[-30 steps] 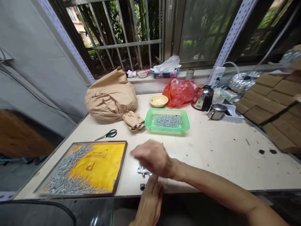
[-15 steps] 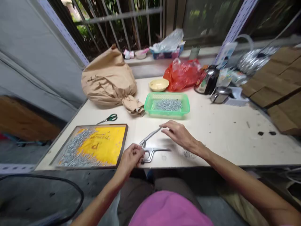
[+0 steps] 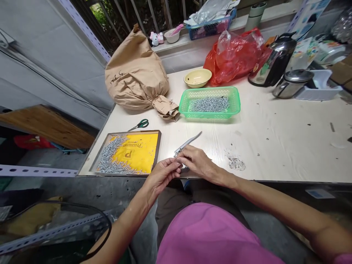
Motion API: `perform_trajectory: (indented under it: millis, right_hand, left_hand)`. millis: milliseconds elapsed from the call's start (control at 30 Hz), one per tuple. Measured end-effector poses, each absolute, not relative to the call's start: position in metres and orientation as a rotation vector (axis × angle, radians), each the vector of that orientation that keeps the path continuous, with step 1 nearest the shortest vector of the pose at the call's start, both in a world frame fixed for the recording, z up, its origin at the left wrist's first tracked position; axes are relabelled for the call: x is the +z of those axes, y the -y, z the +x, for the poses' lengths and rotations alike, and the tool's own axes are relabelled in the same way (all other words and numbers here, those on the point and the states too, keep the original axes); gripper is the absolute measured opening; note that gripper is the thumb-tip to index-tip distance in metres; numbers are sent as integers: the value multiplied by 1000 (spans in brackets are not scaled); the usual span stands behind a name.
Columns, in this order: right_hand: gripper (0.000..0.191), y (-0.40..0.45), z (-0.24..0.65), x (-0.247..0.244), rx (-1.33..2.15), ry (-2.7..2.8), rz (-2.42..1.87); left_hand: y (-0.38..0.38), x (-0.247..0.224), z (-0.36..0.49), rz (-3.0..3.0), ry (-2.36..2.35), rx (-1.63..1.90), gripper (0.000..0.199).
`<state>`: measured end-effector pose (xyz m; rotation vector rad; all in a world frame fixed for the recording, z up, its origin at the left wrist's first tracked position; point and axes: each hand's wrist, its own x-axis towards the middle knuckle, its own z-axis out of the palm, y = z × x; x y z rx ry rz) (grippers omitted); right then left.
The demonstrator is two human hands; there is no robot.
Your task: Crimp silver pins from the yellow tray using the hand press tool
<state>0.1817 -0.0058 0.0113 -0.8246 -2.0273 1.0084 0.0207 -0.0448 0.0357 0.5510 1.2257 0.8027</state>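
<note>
A silver plier-like hand tool (image 3: 193,139) lies at the front of the table, its upper handle angled up and away to the right. The hands cover its head and most of its lower handle. My left hand (image 3: 165,173) is closed, thumb and fingers pinched at the tool's head. Against those fingertips, my right hand (image 3: 197,162) is closed too, its fingers bent over the tool. Whatever small thing sits between the fingertips is hidden. Left of the hands, a shallow tray (image 3: 158,148) with a yellow base holds many small silver metal pieces (image 3: 107,157).
A green basket (image 3: 209,114) with more small metal pieces stands behind the hands. Scissors (image 3: 142,124) lie behind the tray. Farther back are a brown paper bag (image 3: 137,73), a yellow bowl (image 3: 198,78), a red plastic bag (image 3: 233,55), a kettle (image 3: 277,60) and a steel pot (image 3: 293,82).
My right hand has left the end of the tool's upper handle and come down to the left, meeting my left hand at the tool's head. The camera view has shifted.
</note>
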Motion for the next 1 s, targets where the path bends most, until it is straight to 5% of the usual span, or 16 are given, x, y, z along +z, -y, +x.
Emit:
perform_trajectory:
  millis: [400, 1000]
  right_hand:
    - [29, 7, 241, -12, 472, 2423, -1121]
    - [36, 27, 239, -42, 301, 2490, -1275]
  left_hand:
    - [37, 1, 4, 809, -1551, 635, 39]
    - [27, -5, 7, 700, -1565, 388, 31]
